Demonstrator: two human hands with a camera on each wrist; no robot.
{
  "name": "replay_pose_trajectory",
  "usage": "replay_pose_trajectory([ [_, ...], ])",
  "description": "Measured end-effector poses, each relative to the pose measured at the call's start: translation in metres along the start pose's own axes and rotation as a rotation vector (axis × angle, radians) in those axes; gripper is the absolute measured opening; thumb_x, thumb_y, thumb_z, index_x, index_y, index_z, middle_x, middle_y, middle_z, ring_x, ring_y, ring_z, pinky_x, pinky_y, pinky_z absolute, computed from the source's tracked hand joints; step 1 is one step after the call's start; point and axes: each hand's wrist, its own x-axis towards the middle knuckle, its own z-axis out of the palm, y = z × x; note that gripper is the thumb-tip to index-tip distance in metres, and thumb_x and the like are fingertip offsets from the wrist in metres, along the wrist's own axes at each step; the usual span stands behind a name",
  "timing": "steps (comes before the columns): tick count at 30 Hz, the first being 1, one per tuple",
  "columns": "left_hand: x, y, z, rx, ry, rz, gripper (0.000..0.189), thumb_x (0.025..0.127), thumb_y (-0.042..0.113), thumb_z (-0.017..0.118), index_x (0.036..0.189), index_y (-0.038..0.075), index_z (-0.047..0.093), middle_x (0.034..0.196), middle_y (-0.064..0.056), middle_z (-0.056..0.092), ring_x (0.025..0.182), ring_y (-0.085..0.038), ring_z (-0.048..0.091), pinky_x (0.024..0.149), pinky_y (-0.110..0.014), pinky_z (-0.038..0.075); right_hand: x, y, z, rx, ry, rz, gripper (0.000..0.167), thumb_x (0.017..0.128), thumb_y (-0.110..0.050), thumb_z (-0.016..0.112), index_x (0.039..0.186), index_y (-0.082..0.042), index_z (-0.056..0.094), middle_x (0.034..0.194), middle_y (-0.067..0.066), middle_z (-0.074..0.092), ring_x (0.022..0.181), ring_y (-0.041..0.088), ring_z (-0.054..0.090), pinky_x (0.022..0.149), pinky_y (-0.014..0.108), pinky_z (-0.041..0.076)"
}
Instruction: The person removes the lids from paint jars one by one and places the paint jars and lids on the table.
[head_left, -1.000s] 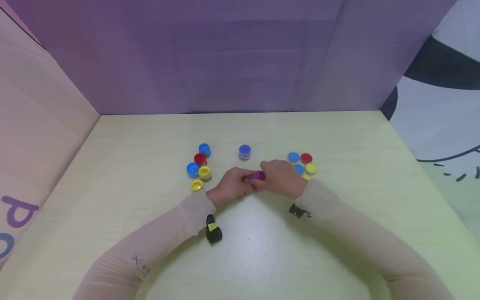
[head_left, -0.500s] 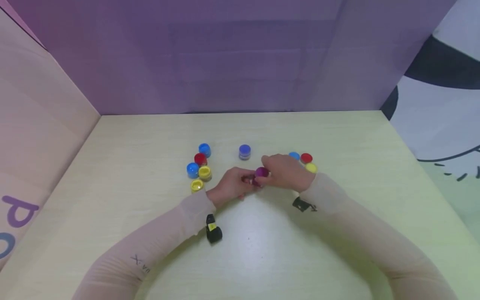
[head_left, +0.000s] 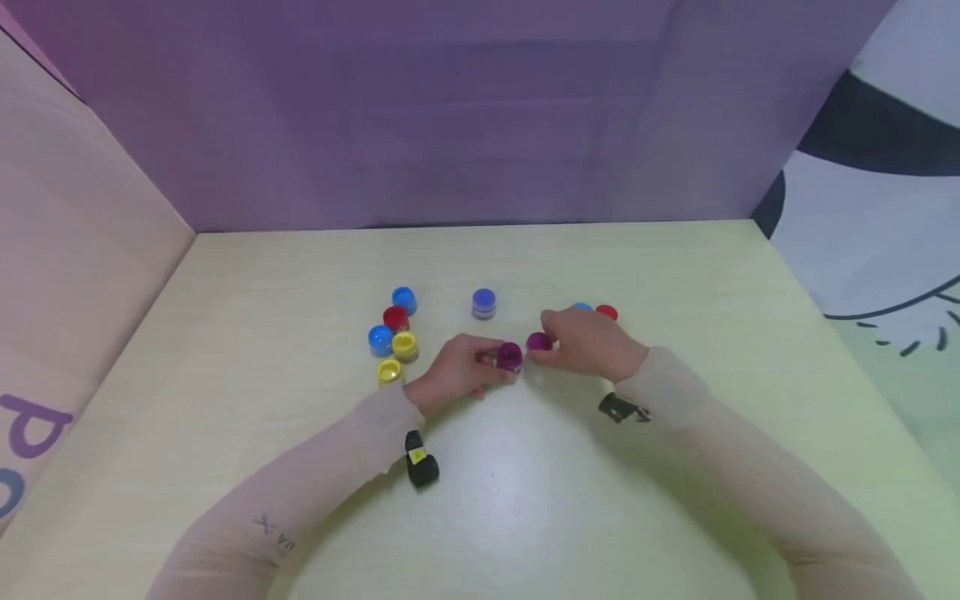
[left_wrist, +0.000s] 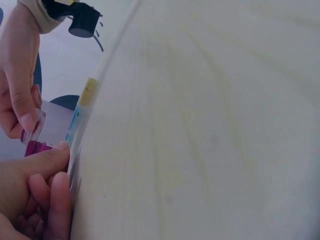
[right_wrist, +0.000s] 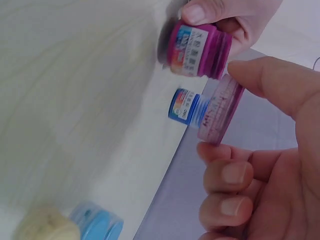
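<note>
My left hand [head_left: 456, 372] holds a small magenta paint jar [head_left: 509, 358] upright, its open mouth facing up in the head view. In the right wrist view the jar [right_wrist: 192, 51] shows a printed label and a threaded neck. Between thumb and fingers, my right hand [head_left: 588, 343] pinches the jar's magenta lid [head_left: 538, 342], just right of the jar. Clear sides show on the lid [right_wrist: 220, 110] in the right wrist view. Seen from the left wrist, the lid [left_wrist: 34, 125] is beside the jar's rim, and the left thumb [left_wrist: 50, 159] presses the jar.
Left of the hands stand several uncapped jars: blue [head_left: 403, 300], red [head_left: 396, 318] and yellow [head_left: 405, 345]. A violet-blue jar [head_left: 483, 303] stands behind the hands. Loose lids, including a red lid [head_left: 607, 312] and a blue lid [head_left: 582, 307], lie at right, partly hidden by the right hand.
The lid has come off the magenta jar, and my right hand has moved right with it. The jar's open mouth now shows; my left hand keeps its hold in nearly the same place.
</note>
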Motion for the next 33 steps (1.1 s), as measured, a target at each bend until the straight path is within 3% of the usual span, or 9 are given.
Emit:
replay_pose_trajectory([
  [8,-0.007,0.000,-0.002,-0.016,0.014,-0.033,0.048,0.082,0.023,0.074,0.128,0.022,0.060,0.077,-0.004,0.058,0.054,-0.015,0.050,0.053,-0.024,0.044,-0.007,0.010,0.001,-0.002,0.030,0.018,0.029,0.085,-0.033,0.069,0.087,-0.007,0.056,0.072,0.003,0.051,0.067,0.018,0.046,0.056,0.025,0.038],
  [14,-0.015,-0.004,-0.005,-0.004,0.023,-0.004,0.045,0.083,0.025,0.073,0.126,0.024,0.062,0.072,-0.004,0.057,0.051,-0.017,0.050,0.055,-0.025,0.043,-0.009,0.018,0.005,-0.005,0.023,0.057,0.029,0.085,-0.032,0.070,0.092,-0.006,0.058,0.077,0.003,0.052,0.069,0.017,0.048,0.058,0.026,0.042],
  [23,-0.027,-0.009,-0.009,0.040,0.059,0.015,0.046,0.082,0.023,0.074,0.126,0.022,0.061,0.071,-0.004,0.058,0.049,-0.016,0.049,0.052,-0.025,0.043,-0.015,0.026,0.007,-0.012,0.032,0.043,0.028,0.083,-0.025,0.072,0.090,-0.002,0.057,0.067,0.002,0.050,0.057,0.014,0.048,0.054,0.024,0.041],
  [33,-0.042,-0.012,-0.012,0.046,0.112,0.019,0.041,0.082,0.021,0.073,0.122,0.019,0.064,0.066,-0.003,0.055,0.047,-0.016,0.049,0.049,-0.024,0.042,-0.018,0.030,0.010,-0.023,0.030,0.062,0.024,0.083,-0.021,0.073,0.084,-0.003,0.057,0.061,0.002,0.047,0.055,0.014,0.046,0.052,0.024,0.037],
])
